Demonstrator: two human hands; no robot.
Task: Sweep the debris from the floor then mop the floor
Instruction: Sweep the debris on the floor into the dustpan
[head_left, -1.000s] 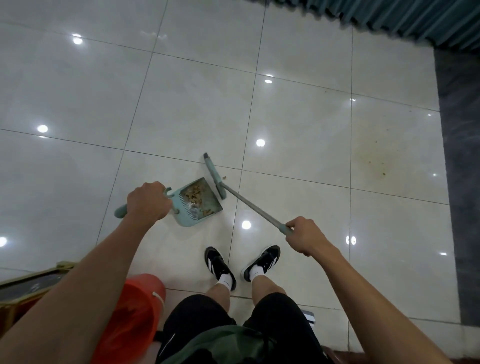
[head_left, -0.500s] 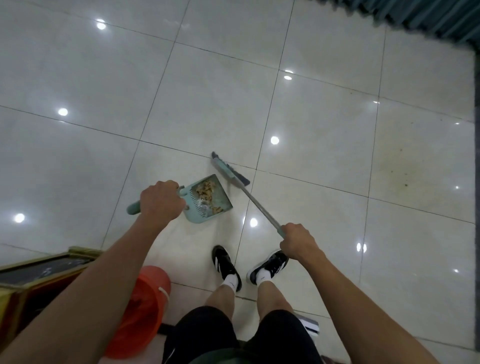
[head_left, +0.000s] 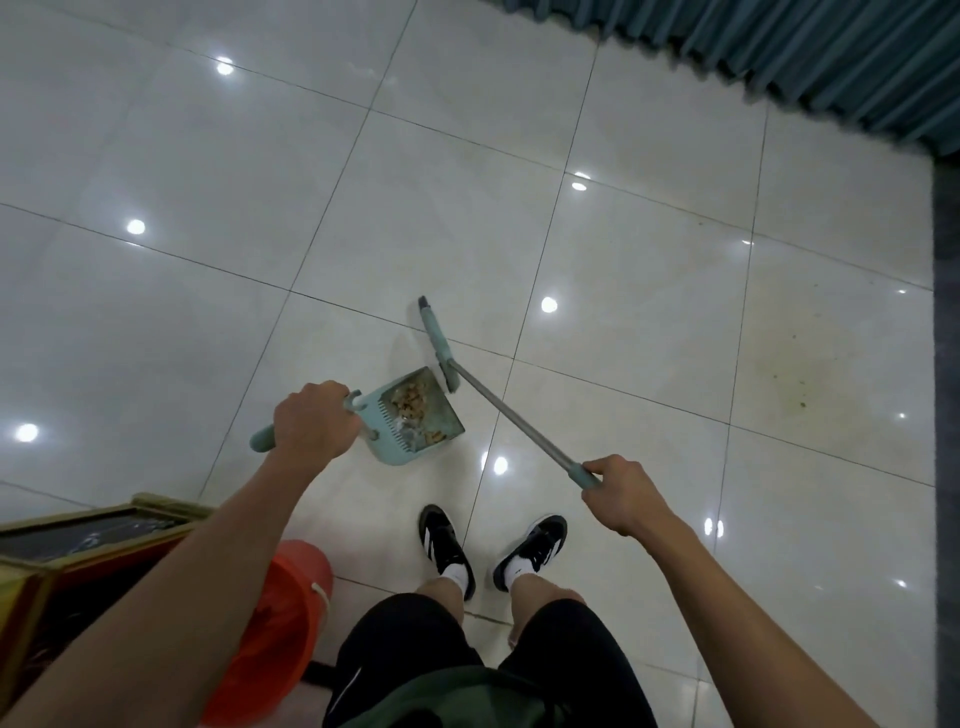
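Your black-and-white shoes (head_left: 530, 551) stand on the shiny white tile floor (head_left: 623, 130), with a round orange plastic bucket (head_left: 280, 613) left of them. Just past the shoes, your left hand (head_left: 314, 426) wraps tight around the light green plastic dustpan (head_left: 415, 423) handle. Brown crumbs (head_left: 410, 402) lie inside the dustpan. Your right hand (head_left: 623, 493) grips the grey-handled green broom (head_left: 441, 353), whose head touches the dustpan's far edge.
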